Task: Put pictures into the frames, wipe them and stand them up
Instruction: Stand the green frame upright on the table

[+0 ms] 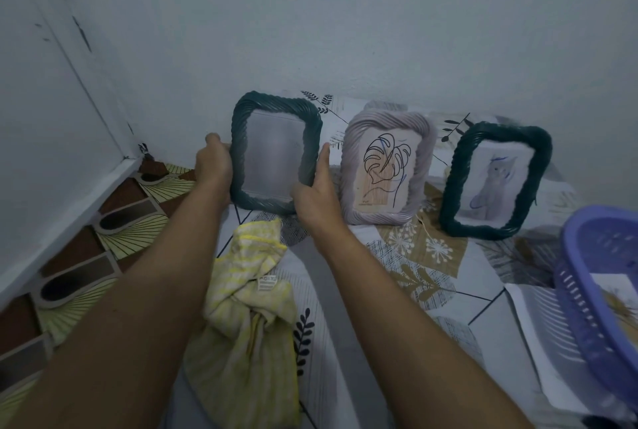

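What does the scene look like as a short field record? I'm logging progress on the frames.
held frame: dark green frame, upright, glass glary, picture not discernible
left hand: gripping its left edge
right hand: gripping its lower right edge
middle frame: lilac frame, standing, leaf line drawing inside
right frame: second green frame, standing tilted, faint bluish drawing inside
cloth: yellow cloth, crumpled in front of the frames
basket: purple basket, far right, papers beneath and inside

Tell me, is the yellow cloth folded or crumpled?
Crumpled. The yellow cloth lies bunched in uneven wrinkles on the patterned sheet, between the person's forearms, its tag showing.
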A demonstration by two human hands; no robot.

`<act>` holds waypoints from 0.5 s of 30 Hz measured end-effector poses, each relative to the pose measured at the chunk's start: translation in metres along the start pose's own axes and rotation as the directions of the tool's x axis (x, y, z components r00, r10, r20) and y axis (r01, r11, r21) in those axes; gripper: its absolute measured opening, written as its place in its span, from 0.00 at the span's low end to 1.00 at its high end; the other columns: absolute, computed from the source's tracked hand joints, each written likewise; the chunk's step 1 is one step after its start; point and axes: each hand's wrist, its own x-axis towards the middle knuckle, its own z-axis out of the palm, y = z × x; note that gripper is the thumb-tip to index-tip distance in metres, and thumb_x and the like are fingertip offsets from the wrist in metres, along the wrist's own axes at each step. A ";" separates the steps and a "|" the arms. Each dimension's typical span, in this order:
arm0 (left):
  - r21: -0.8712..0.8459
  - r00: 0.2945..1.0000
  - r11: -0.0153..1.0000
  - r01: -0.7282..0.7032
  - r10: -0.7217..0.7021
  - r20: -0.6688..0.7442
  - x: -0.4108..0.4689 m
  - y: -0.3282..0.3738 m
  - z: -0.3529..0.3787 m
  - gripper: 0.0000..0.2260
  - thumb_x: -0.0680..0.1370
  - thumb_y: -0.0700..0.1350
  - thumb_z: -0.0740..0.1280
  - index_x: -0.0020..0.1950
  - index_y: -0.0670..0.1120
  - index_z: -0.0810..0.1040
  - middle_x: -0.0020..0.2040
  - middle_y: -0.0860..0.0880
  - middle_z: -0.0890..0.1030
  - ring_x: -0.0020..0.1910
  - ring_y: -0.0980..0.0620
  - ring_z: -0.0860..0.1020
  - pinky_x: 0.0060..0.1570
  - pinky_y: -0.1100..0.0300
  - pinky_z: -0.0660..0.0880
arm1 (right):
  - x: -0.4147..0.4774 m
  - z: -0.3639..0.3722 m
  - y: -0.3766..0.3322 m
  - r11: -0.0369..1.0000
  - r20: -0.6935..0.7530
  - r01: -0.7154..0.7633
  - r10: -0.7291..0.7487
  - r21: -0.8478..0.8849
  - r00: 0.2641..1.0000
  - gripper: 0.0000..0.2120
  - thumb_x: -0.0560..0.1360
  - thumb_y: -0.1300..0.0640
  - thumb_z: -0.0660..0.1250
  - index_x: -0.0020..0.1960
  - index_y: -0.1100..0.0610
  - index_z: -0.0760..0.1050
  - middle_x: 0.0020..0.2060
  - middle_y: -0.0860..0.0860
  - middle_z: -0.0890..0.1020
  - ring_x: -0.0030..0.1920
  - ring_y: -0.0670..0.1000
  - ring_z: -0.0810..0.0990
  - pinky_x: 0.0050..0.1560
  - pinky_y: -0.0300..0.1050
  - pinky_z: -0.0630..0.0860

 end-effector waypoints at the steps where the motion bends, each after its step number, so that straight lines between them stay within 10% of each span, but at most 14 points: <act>1: 0.060 0.997 0.997 -0.050 0.054 -0.062 -0.003 0.000 0.000 0.19 0.79 0.55 0.52 0.48 0.47 0.80 0.53 0.45 0.81 0.53 0.44 0.78 0.59 0.48 0.76 | -0.003 0.000 -0.001 0.999 -0.004 0.026 -0.026 -0.019 1.000 0.46 0.67 0.54 0.60 0.77 0.33 0.41 0.78 0.47 0.61 0.76 0.57 0.63 0.73 0.64 0.64; 4: 0.302 0.895 0.905 -0.301 0.377 -0.239 -0.020 0.000 0.000 0.14 0.81 0.46 0.56 0.59 0.41 0.76 0.57 0.44 0.78 0.55 0.46 0.74 0.52 0.57 0.69 | -0.020 -0.006 -0.010 0.990 -0.023 0.134 -0.135 -0.052 0.991 0.43 0.70 0.60 0.61 0.79 0.37 0.49 0.78 0.48 0.61 0.78 0.54 0.60 0.75 0.62 0.62; 8: 0.498 0.659 0.611 -0.615 0.745 -0.100 -0.053 -0.003 -0.001 0.12 0.77 0.41 0.63 0.60 0.41 0.75 0.56 0.41 0.75 0.56 0.44 0.72 0.52 0.57 0.66 | -0.043 -0.023 -0.020 0.968 -0.173 0.244 -0.252 -0.065 0.952 0.31 0.74 0.66 0.61 0.75 0.47 0.68 0.75 0.51 0.68 0.73 0.48 0.67 0.71 0.55 0.69; 11: 0.560 0.547 0.385 -0.734 0.824 0.150 -0.085 0.000 0.008 0.10 0.75 0.40 0.64 0.55 0.43 0.79 0.53 0.42 0.77 0.55 0.44 0.72 0.50 0.58 0.66 | -0.054 -0.043 -0.024 0.966 -0.297 0.258 -0.243 0.012 0.923 0.22 0.76 0.70 0.60 0.65 0.53 0.77 0.60 0.47 0.80 0.45 0.44 0.80 0.49 0.31 0.77; 15: 0.497 0.564 0.332 -0.802 0.695 0.446 -0.128 -0.009 0.034 0.12 0.76 0.39 0.65 0.60 0.43 0.77 0.57 0.44 0.76 0.56 0.47 0.73 0.55 0.54 0.71 | -0.062 -0.075 -0.017 0.969 -0.424 0.243 -0.204 0.039 0.882 0.17 0.76 0.70 0.61 0.57 0.53 0.79 0.52 0.44 0.81 0.49 0.31 0.77 0.48 0.30 0.75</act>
